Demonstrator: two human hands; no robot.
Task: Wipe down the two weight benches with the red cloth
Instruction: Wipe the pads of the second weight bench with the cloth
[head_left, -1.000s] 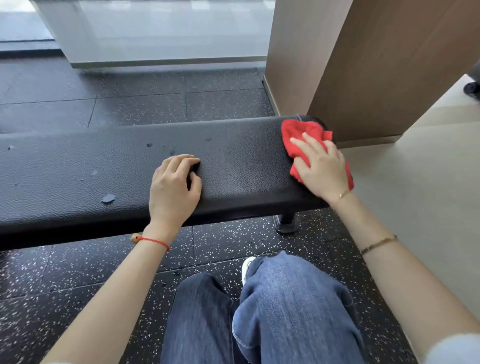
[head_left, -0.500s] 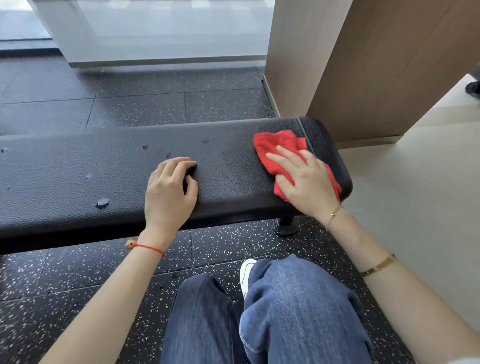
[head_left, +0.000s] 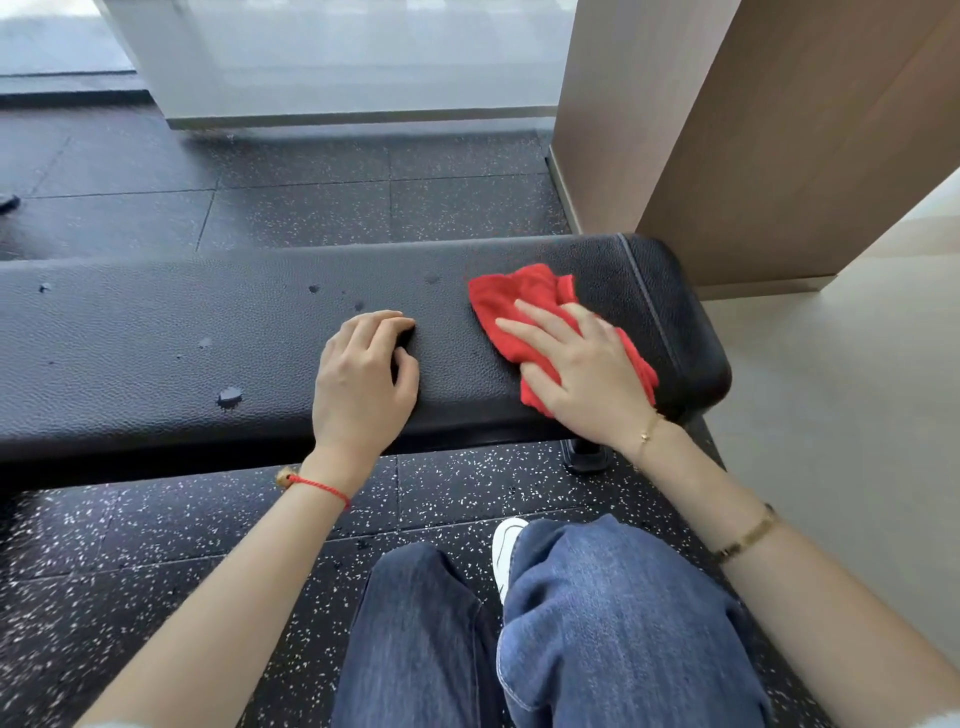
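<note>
A black padded weight bench (head_left: 156, 338) runs across the view from the left edge to its rounded right end. The red cloth (head_left: 511, 306) lies crumpled on the bench top near that right end. My right hand (head_left: 576, 364) presses flat on the cloth, fingers spread and pointing left. My left hand (head_left: 363, 379) rests on the pad's near edge just left of the cloth, fingers curled, holding nothing. Several wet drops and spots dot the pad to the left of my left hand. Only this one bench is in view.
A wood-panelled column (head_left: 753, 130) stands right behind the bench's right end. Speckled black rubber flooring (head_left: 363, 208) surrounds the bench, with pale smooth floor (head_left: 857, 441) to the right. A bench foot (head_left: 587, 460) stands under the right end. My knees in jeans fill the bottom.
My right hand has slid the red cloth leftward along the pad, away from the bench's right end. My left hand has stayed in place on the near edge.
</note>
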